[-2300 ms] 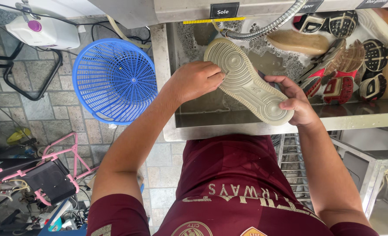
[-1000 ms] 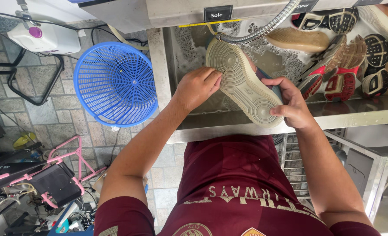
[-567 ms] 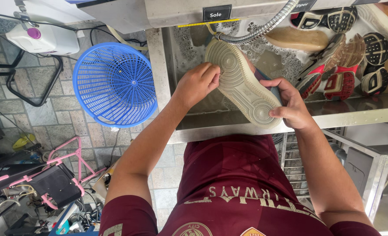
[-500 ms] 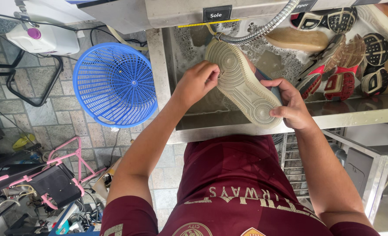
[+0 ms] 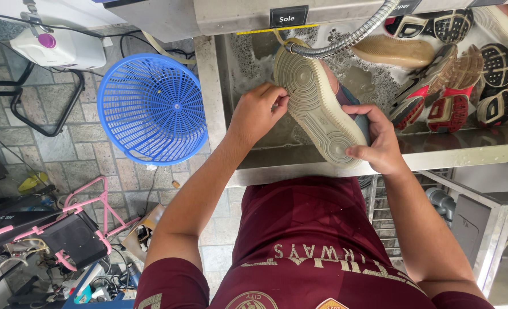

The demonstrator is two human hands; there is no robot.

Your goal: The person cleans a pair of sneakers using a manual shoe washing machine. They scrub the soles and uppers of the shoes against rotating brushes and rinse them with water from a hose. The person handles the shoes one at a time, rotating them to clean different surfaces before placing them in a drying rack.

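Since the earlier frames, left hand [image 5: 258, 111] has slid off the sole's middle to its edge, fingertips pinched there. Blue plastic basket [image 5: 151, 109] sits on floor at far left. Sneaker [image 5: 318, 109] is held sole-up over steel sink [image 5: 239, 68]; metal hose [image 5: 351, 37] touches its toe. Right hand [image 5: 380, 143] grasps the heel. Step looks like picking grit from tread; next move likely needs firm heel grip, precise pinching.
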